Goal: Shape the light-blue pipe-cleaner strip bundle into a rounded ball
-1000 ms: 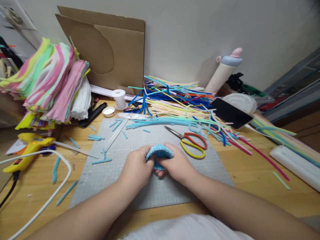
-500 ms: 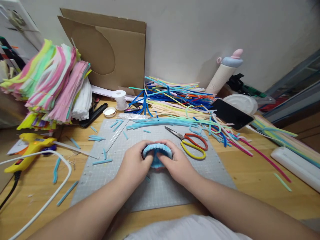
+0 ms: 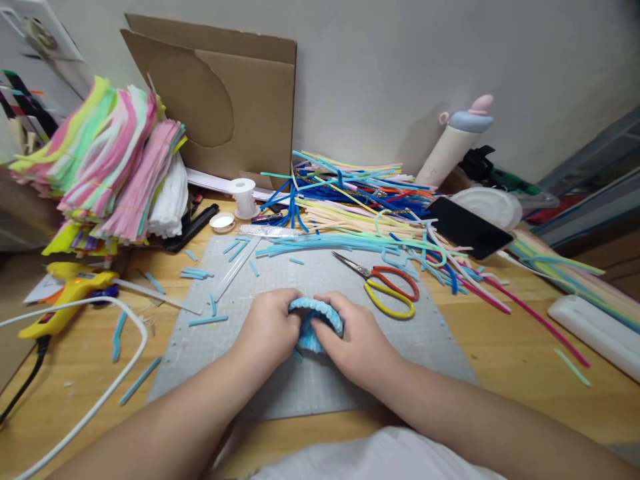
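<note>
Between my hands is a light-blue curved piece point(image 3: 316, 305), hollow like a small cup, with a ridged rim that looks made of pipe cleaners. My left hand point(image 3: 273, 327) is closed on its left edge. My right hand point(image 3: 353, 333) grips the right side, its thumb reaching into the hollow. Both hands are above the grey cutting mat point(image 3: 200, 373). Red-and-yellow-handled scissors point(image 3: 385, 285) lie partly open just beyond my right hand. Short blue pipe cleaner pieces point(image 3: 207, 321) are scattered on the mat to the left.
A yellow glue gun point(image 3: 70, 293) with a white cable point(image 3: 133, 363) lies at left. Bundled pipe cleaners point(image 3: 110, 160) stand behind it, beside cardboard point(image 3: 260, 107). Loose pipe cleaners point(image 3: 350, 193), a phone point(image 3: 467, 228) and a bottle point(image 3: 450, 143) are at the back.
The blue piece has turned and tilted in my hands. My left thumb has come out of the hollow to its edge, while the right thumb stays inside. The view has shifted slightly.
</note>
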The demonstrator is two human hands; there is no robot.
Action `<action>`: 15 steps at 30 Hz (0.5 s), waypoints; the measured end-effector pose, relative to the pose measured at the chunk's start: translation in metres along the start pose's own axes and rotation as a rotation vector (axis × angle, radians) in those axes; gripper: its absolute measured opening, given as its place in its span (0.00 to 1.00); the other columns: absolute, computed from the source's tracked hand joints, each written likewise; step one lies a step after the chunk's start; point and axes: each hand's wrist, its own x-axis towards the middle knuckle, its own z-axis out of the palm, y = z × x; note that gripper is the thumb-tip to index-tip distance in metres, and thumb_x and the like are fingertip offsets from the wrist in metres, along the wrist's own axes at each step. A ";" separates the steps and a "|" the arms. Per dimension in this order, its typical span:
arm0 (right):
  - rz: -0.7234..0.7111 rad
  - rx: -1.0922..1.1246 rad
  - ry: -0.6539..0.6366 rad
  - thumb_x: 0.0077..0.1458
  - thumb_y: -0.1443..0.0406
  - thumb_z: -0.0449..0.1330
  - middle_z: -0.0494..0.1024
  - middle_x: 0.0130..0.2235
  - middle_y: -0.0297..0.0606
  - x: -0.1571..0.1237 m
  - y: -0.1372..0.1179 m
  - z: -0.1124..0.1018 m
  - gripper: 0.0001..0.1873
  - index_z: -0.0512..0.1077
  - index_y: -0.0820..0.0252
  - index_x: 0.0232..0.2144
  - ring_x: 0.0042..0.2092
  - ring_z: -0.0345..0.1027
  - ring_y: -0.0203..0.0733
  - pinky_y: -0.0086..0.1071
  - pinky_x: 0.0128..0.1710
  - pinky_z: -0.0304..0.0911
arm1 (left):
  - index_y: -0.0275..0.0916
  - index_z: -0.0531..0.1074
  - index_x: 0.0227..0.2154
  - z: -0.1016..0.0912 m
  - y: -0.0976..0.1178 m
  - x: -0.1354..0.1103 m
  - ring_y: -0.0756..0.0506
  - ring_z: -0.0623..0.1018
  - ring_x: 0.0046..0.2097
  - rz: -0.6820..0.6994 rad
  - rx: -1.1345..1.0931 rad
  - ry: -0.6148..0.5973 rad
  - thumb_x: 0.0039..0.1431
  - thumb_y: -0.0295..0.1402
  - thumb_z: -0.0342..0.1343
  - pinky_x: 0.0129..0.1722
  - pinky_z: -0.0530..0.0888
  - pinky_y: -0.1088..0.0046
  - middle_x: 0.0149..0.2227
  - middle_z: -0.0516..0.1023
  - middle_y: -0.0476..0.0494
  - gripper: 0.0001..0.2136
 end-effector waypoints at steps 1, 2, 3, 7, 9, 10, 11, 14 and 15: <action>0.005 0.005 -0.002 0.53 0.67 0.55 0.77 0.37 0.36 0.001 0.001 0.000 0.13 0.70 0.58 0.42 0.39 0.70 0.41 0.32 0.39 0.61 | 0.39 0.74 0.25 0.001 -0.001 0.001 0.47 0.73 0.29 0.015 -0.005 -0.014 0.47 0.21 0.47 0.29 0.64 0.74 0.24 0.76 0.49 0.11; 0.013 0.014 -0.001 0.53 0.67 0.55 0.77 0.37 0.36 0.002 0.001 -0.001 0.12 0.69 0.58 0.41 0.38 0.70 0.40 0.31 0.38 0.61 | 0.39 0.75 0.27 0.001 -0.003 0.002 0.46 0.75 0.31 0.036 -0.011 -0.014 0.48 0.22 0.48 0.31 0.66 0.73 0.27 0.77 0.48 0.11; 0.019 0.022 0.000 0.54 0.66 0.54 0.76 0.36 0.35 0.004 0.002 -0.002 0.10 0.69 0.58 0.40 0.37 0.69 0.39 0.31 0.37 0.61 | 0.39 0.75 0.31 0.002 -0.004 0.002 0.45 0.76 0.35 0.066 -0.015 0.000 0.49 0.23 0.49 0.34 0.67 0.72 0.31 0.79 0.47 0.11; 0.018 -0.059 -0.018 0.57 0.64 0.52 0.71 0.27 0.31 0.011 0.005 -0.009 0.07 0.68 0.59 0.29 0.30 0.64 0.36 0.28 0.30 0.56 | 0.38 0.73 0.39 0.003 -0.003 0.000 0.43 0.75 0.44 0.174 0.001 0.049 0.53 0.29 0.52 0.43 0.67 0.69 0.41 0.78 0.43 0.11; -0.008 -0.112 -0.021 0.56 0.64 0.53 0.70 0.26 0.30 0.012 0.005 -0.013 0.07 0.67 0.58 0.27 0.29 0.63 0.35 0.28 0.29 0.54 | 0.38 0.72 0.30 0.001 0.000 -0.002 0.44 0.75 0.37 0.172 0.029 -0.032 0.55 0.31 0.50 0.37 0.67 0.70 0.33 0.77 0.44 0.07; -0.019 -0.122 -0.023 0.55 0.65 0.53 0.70 0.25 0.30 0.012 0.004 -0.015 0.06 0.67 0.58 0.28 0.29 0.63 0.35 0.28 0.29 0.54 | 0.38 0.72 0.28 0.000 0.002 -0.003 0.45 0.74 0.35 0.158 0.026 -0.070 0.56 0.32 0.50 0.35 0.66 0.70 0.30 0.76 0.46 0.07; -0.023 -0.124 -0.027 0.54 0.66 0.53 0.69 0.25 0.29 0.012 0.004 -0.016 0.05 0.68 0.58 0.28 0.29 0.62 0.34 0.27 0.28 0.53 | 0.38 0.71 0.29 -0.001 0.003 -0.004 0.45 0.74 0.34 0.144 0.012 -0.090 0.56 0.33 0.50 0.34 0.66 0.71 0.30 0.76 0.47 0.07; 0.011 -0.124 -0.079 0.53 0.67 0.53 0.67 0.22 0.28 0.013 0.004 -0.020 0.05 0.67 0.58 0.26 0.26 0.61 0.33 0.26 0.26 0.51 | 0.39 0.71 0.34 -0.002 0.005 -0.006 0.46 0.73 0.33 0.110 -0.013 -0.070 0.56 0.34 0.51 0.34 0.65 0.71 0.31 0.75 0.48 0.07; 0.026 -0.127 -0.104 0.53 0.67 0.54 0.67 0.22 0.28 0.013 0.004 -0.021 0.05 0.67 0.58 0.26 0.26 0.61 0.33 0.26 0.25 0.51 | 0.39 0.72 0.34 -0.001 0.005 -0.006 0.46 0.72 0.33 0.102 0.003 -0.062 0.56 0.34 0.51 0.33 0.64 0.72 0.30 0.75 0.49 0.07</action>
